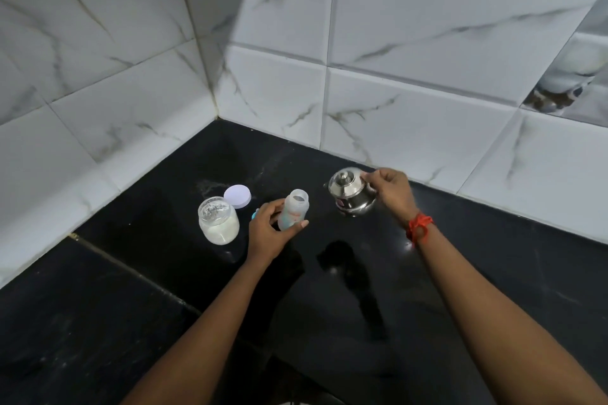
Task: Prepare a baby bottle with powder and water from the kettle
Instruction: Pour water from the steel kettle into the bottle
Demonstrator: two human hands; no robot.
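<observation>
Two bare forearms reach in from the bottom edge over a black polished bench (138, 322). A pale seam crosses the bench surface diagonally at left.

Left hand (268, 230): grip wrapped around the lower body of the baby bottle (293, 209), thumb tip showing on its right side, fingers on its left. Bottle stands roughly upright on the bench, mouth open, no teat or cap on it. Body translucent, faint orange print on the side; contents cannot be told. A small blue piece (254, 214) peeks out just left of the fingers, mostly hidden by them.

Right hand (391, 192): wrist carries a red thread band (418, 226). Grip closed on the right side of the small steel kettle (352, 194), fingertips at its upper rim near the lid; the handle itself is hidden under the hand. Kettle lid on, knob on top. Kettle looks tilted a little and slightly blurred; cannot tell whether its base touches the bench. Kettle and bottle are near each other but apart.

Left of the bottle, a glass jar (218, 220) of white powder stands open, with something metallic lying inside the mouth. Its round pale-lilac lid (237, 196) lies flat just behind it, touching or nearly so.

Farthest back, white marble-veined wall tiles (411, 43) meet in a corner.
</observation>
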